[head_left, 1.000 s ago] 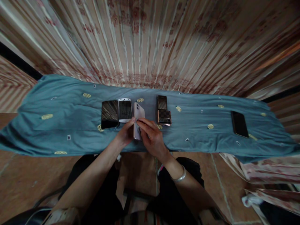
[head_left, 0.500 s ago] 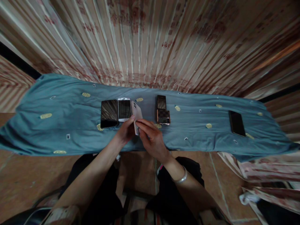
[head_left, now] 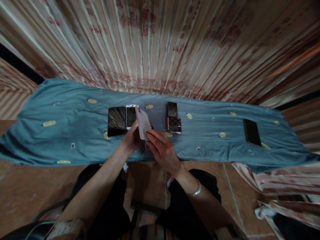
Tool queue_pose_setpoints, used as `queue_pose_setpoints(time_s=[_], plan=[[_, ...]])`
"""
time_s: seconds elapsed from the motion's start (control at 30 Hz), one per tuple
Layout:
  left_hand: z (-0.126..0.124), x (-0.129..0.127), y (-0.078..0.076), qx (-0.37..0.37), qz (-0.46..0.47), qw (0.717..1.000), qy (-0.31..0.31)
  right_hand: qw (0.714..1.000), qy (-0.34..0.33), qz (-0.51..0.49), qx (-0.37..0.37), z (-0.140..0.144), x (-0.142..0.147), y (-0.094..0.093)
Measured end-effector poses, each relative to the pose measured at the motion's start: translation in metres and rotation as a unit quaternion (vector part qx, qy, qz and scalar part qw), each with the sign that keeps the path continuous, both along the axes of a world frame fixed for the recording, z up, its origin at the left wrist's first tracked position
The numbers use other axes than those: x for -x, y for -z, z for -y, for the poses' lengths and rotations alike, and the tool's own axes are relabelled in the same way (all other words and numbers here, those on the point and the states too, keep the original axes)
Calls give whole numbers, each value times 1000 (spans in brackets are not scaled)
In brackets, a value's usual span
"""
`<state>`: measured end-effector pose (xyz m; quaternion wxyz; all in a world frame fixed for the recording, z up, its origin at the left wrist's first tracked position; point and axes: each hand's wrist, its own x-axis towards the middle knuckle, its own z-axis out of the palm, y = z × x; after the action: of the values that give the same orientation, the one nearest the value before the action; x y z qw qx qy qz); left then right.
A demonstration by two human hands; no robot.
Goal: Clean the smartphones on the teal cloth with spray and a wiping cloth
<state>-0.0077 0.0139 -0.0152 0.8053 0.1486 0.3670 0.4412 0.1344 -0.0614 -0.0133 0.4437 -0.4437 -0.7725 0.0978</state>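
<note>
Just in front of the white-framed phone (head_left: pixel 132 116), a pale phone (head_left: pixel 143 122) is held tilted up off the teal cloth (head_left: pixel 75 126), its back turned to the camera. It is gripped along its left edge by the left hand (head_left: pixel 130 139), while the fingertips of the right hand (head_left: pixel 161 150) are closed on its lower right corner — both hands are clamped on the one phone, neither is free. A dark phone (head_left: pixel 116 121) lies touching the left side of the white-framed phone, and a gold slider phone (head_left: pixel 173 118) lies well to its right, flat on the cloth. A black phone (head_left: pixel 252 132) lies far to the right of it. The likeliest mishap is judged to be a slip: the pale phone is pinched only at its edges (the cloth is soft, which helps), so a loosened grip could drop it onto the white-framed phone's glass — or the cloth could be dragged by a wrist and the row shifted.
</note>
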Motion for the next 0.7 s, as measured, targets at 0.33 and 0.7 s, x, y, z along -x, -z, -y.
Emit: queue_pose_setpoints(time_s=[0.33,0.7], plan=[[2,0,-14,-2,-16,1000,-14,1000,10,-26,9,3,-12,15],[9,-3,-4,-14,-6,1000,20,997,51,-46,44,-5,-16,22]])
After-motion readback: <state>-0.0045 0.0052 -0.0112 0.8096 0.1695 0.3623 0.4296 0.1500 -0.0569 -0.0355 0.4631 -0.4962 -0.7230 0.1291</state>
